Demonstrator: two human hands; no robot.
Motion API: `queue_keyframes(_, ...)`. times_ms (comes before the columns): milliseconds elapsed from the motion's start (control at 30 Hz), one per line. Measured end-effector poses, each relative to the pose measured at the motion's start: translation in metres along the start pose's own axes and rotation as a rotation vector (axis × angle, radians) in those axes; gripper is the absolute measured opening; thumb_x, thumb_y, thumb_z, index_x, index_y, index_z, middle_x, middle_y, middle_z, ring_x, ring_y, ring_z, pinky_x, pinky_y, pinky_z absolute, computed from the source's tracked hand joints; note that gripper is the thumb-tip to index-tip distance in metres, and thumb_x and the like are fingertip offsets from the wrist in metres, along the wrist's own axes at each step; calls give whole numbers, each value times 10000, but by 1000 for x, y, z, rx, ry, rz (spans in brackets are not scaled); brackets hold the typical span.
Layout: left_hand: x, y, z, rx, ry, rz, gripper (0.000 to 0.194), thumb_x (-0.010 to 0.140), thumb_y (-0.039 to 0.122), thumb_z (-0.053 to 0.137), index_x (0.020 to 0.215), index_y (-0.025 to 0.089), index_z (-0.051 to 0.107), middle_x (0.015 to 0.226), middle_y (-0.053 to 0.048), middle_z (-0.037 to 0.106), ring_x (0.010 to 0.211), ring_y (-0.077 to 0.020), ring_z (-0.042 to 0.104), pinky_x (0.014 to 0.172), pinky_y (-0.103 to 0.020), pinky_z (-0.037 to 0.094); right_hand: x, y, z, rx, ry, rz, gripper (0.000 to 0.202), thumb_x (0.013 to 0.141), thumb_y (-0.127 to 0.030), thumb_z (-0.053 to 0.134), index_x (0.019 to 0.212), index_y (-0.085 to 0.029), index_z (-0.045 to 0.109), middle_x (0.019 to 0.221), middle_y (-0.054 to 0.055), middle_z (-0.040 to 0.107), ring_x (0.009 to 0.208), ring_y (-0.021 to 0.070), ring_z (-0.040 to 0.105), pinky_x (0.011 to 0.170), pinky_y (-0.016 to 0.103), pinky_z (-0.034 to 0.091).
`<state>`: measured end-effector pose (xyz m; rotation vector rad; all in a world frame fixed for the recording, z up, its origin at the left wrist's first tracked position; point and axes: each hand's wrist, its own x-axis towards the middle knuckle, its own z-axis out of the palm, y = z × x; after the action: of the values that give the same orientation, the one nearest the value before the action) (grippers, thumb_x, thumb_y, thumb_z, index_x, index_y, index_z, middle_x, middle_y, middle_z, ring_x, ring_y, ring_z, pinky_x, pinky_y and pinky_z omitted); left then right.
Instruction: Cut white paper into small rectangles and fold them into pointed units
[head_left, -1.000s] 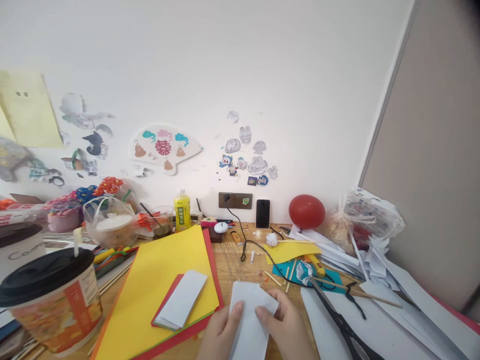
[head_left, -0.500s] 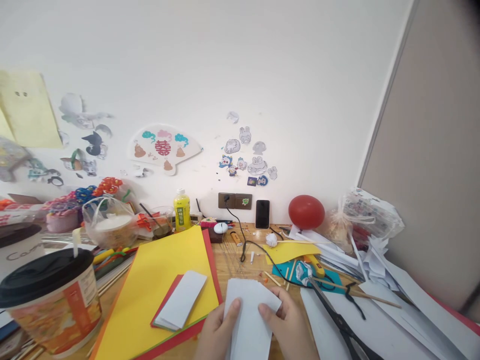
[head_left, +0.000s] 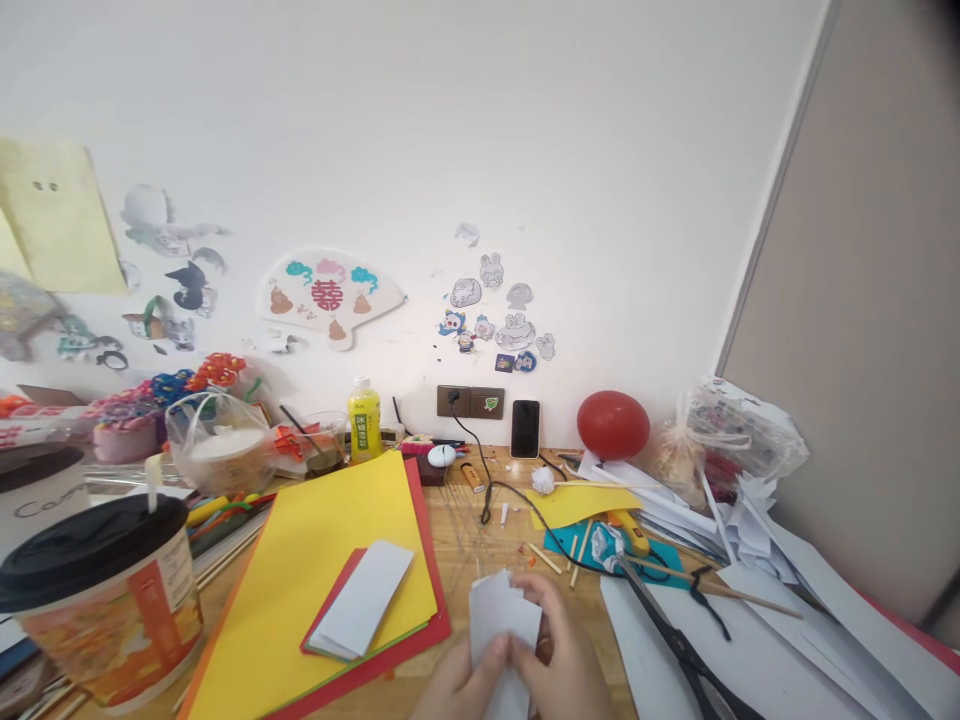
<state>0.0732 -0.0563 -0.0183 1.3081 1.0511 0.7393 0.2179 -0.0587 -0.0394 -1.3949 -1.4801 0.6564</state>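
Observation:
White paper pieces (head_left: 495, 605), stacked with uneven top edges, stand between my two hands at the bottom centre. My left hand (head_left: 461, 680) grips their lower left side, thumb on the front. On the right side my right hand (head_left: 559, 650) is closed round them, its thumb beside the left thumb and its fingers behind. The lower end of the papers runs out of view. To the left, a folded white paper (head_left: 367, 598) lies over a red piece on the yellow sheets (head_left: 322, 530).
Black scissors (head_left: 679, 640) rest on white sheets (head_left: 742, 660) at the right. A lidded cup (head_left: 105, 610) stands at the near left. Farther back are a yellow bottle (head_left: 364, 420), a phone (head_left: 525, 430), a black cable and a red balloon (head_left: 613, 425).
Both hands have come closer together, with the thumbs now nearly touching. The papers look narrower and turned, and their top edges are more staggered.

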Motion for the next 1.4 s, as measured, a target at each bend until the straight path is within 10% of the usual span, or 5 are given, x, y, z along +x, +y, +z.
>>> queue_keyframes(267,4,-5,-3,8,-147,76,720,501,749,688,931,173,648,949,-62,693,959,-280,607,836,-330,450,7,-18,-16,-397,-78,-384,689,584,-64,636,1240,-259,556,1265,83,572,1192,307,504,968,434,446)
queue_keyframes(600,8,2,-14,43,-123,57,708,605,610,599,1116,123,546,792,-61,663,634,-214,621,595,-314,484,14,-15,-23,-122,14,-43,28,663,-192,628,691,-189,630,698,18,652,704,220,606,645,280,470)
queue_keyframes(800,-2,28,-24,350,109,207,221,736,272,489,818,169,666,859,-75,692,871,-260,602,807,-320,421,17,-15,-23,-168,-14,28,56,623,-157,620,661,-195,636,711,26,688,723,239,628,659,304,471)
queue_keyframes(1033,7,-5,-19,485,195,246,523,698,110,466,1217,134,526,1128,-101,651,1078,-224,575,946,-292,391,14,0,-8,85,127,70,474,558,-148,623,1031,-183,634,1030,81,694,973,265,642,874,361,487)
queue_keyframes(1400,22,-18,-18,326,294,337,407,626,225,468,1013,155,574,859,-73,641,869,-246,611,841,-351,455,22,9,-2,254,114,113,419,737,-575,526,803,-172,620,788,77,678,779,249,635,711,321,504)
